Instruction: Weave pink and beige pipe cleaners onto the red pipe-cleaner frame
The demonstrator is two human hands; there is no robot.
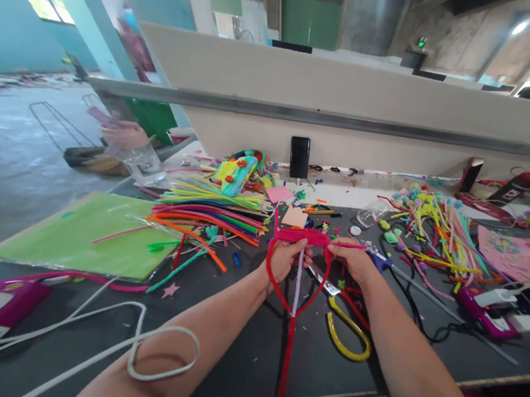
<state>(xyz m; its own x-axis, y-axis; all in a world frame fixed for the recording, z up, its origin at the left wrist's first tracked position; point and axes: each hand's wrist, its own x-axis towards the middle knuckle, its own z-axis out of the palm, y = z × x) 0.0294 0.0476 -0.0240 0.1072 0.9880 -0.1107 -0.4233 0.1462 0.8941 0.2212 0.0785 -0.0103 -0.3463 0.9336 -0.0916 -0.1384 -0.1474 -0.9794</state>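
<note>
A pink and red pipe-cleaner shape (308, 237) is held up between my two hands, over the dark table. Its flat top is a bundle of pink strands, and a red loop hangs below, narrowing to a long red stem (287, 349). A pale lilac strand (298, 286) runs down the middle of the loop. My left hand (286, 259) is closed on the left part of the top bundle, thumb in front. At the right end, my right hand (350, 258) pinches the bundle near a pink strand sticking out. Yellow-handled scissors (348, 347) lie beneath, partly hidden by the shape.
Coloured pipe cleaners (215, 212) lie in a pile left of centre, beside a green sheet pack (91, 235). Another tangle of pipe cleaners (444, 236) spreads at right. A phone (299, 157) leans on the partition. White cables (136, 337) and a purple power strip (485, 312) are near.
</note>
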